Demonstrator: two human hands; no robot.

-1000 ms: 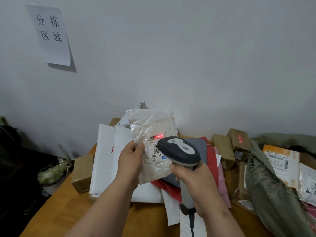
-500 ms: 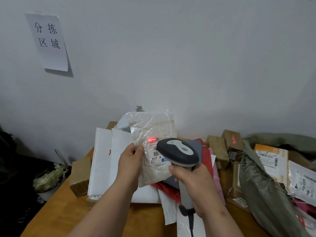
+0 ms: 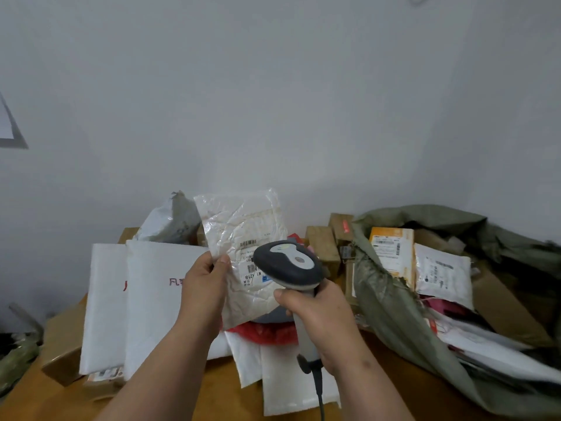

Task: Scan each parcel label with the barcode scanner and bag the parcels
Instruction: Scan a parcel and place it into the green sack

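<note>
Parcel pile (image 3: 158, 299) crowds table (image 3: 212, 396); green sack (image 3: 388, 305) blocks right.

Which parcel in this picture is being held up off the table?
The crinkled white parcel, pinched at its left edge by the left hand before the scanner; all the others lie down.

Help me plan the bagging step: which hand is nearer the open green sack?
Right. The right hand, gripping the scanner, is just left of the green sack; the left hand, holding the white parcel, is farther left.

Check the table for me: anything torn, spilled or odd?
Mostly normal. The green sack has a frayed, ragged rim, and the white parcel held by the left hand is heavily crumpled, label still readable.
</note>
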